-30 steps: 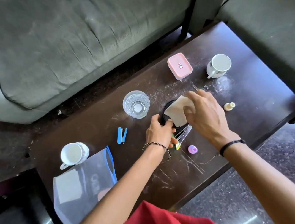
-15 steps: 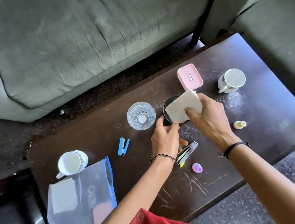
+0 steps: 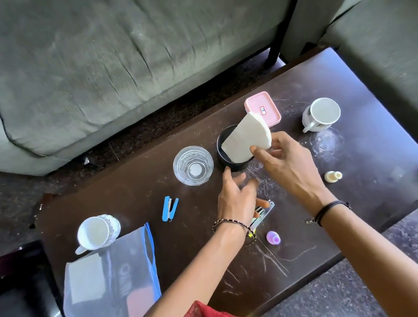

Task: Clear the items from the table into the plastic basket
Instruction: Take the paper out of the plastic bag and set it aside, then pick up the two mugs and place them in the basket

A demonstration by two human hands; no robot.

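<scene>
Your right hand (image 3: 291,172) pinches the white napkin (image 3: 246,138) tilted over the black bowl (image 3: 235,167), while your left hand (image 3: 236,199) hovers loosely open, gripping nothing, just beside that bowl.

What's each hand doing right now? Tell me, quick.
Left hand: open, holding nothing, thumb by the black bowl.
Right hand: closed, pinching the napkin over the bowl.
</scene>
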